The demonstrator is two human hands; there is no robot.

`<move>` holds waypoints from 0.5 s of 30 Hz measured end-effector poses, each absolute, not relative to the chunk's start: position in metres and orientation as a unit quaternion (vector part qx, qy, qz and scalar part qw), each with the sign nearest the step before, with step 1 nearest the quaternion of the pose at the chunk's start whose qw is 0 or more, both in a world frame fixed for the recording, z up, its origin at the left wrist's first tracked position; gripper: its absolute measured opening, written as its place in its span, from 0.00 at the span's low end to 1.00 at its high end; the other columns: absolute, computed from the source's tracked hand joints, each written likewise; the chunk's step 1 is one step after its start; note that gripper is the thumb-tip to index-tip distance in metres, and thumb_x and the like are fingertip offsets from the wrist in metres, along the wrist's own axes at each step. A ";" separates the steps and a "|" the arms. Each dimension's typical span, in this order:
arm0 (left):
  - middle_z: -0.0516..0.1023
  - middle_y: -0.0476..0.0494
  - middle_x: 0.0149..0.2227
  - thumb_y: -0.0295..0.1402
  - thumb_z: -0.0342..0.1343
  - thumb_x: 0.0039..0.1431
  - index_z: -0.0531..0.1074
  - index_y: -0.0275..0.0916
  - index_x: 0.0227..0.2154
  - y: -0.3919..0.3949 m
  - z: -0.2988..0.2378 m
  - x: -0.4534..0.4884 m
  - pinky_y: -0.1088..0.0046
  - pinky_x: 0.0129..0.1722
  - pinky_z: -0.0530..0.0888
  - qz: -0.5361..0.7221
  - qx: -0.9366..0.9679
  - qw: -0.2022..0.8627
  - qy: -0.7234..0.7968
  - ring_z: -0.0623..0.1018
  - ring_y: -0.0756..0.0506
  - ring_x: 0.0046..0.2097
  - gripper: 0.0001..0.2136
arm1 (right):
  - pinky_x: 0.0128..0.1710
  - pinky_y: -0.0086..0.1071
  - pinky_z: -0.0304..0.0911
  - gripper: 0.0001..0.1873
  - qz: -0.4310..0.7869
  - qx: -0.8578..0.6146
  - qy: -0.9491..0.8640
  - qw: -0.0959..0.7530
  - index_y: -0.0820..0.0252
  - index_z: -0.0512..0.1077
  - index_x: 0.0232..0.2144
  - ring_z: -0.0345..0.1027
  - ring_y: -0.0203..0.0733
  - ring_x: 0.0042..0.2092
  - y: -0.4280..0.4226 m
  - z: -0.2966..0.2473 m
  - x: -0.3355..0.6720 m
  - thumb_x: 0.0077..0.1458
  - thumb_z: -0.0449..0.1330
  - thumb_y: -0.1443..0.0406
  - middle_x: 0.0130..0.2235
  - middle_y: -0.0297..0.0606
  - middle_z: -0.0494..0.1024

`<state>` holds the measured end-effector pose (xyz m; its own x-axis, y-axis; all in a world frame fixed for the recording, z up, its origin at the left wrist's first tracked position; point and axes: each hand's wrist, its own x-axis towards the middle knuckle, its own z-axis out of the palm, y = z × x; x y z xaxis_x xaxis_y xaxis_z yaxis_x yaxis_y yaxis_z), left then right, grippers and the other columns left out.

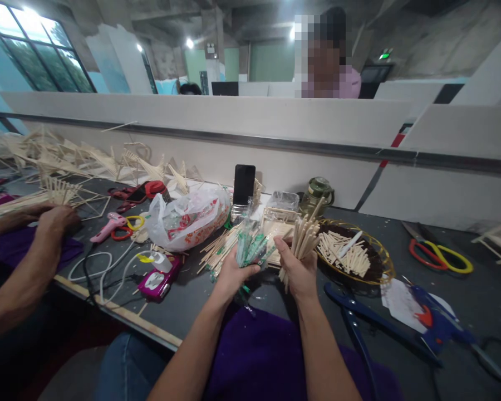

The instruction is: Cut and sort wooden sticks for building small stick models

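Observation:
My left hand (232, 275) is closed around crumpled clear plastic wrappers (250, 248) with green print. In my right hand (298, 270) is a bundle of thin wooden sticks (304, 239), gripped upright with its ends fanning out above the fingers. Both hands are held close together over the dark table's near edge. More long sticks (221, 250) lie behind my left hand, some with green-printed wrapping among them. Just right of my right hand, a round basket (386, 267) with a yellow woven rim holds many short stick pieces (346, 250) and a white pen-like tool (350, 243).
A white plastic bag (187, 217), a pink power strip (161, 278) with cables and a propped phone (244, 184) stand left and behind. Pliers (359, 312), a blue glue gun (442, 323), scissors (438, 256) and a green jug (317, 195) are to the right. A co-worker's hands (52, 223) work at far left.

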<state>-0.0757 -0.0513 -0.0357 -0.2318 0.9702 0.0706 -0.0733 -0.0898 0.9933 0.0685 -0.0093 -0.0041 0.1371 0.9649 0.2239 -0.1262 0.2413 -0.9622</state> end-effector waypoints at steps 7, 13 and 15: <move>0.79 0.42 0.39 0.32 0.70 0.37 0.70 0.33 0.46 -0.047 -0.047 -0.084 0.69 0.40 0.72 0.584 0.442 0.461 0.502 0.77 0.43 0.39 0.29 | 0.33 0.32 0.63 0.11 0.398 -0.398 -0.633 0.531 0.60 0.76 0.26 0.69 0.41 0.30 -0.012 -0.016 0.058 0.53 0.62 0.58 0.26 0.35 0.77; 0.78 0.45 0.32 0.35 0.71 0.35 0.72 0.35 0.40 -0.049 -0.046 -0.093 0.71 0.34 0.70 0.581 0.439 0.456 0.512 0.75 0.45 0.33 0.26 | 0.30 0.32 0.63 0.11 0.451 -0.356 -0.677 0.460 0.59 0.78 0.30 0.69 0.42 0.29 -0.009 -0.036 0.051 0.52 0.63 0.57 0.27 0.37 0.78; 0.77 0.47 0.30 0.35 0.71 0.35 0.72 0.35 0.38 -0.049 -0.044 -0.093 0.72 0.31 0.69 0.574 0.445 0.452 0.518 0.74 0.46 0.30 0.24 | 0.30 0.31 0.62 0.12 0.463 -0.357 -0.673 0.454 0.60 0.79 0.30 0.69 0.41 0.28 -0.009 -0.036 0.050 0.51 0.64 0.57 0.27 0.36 0.78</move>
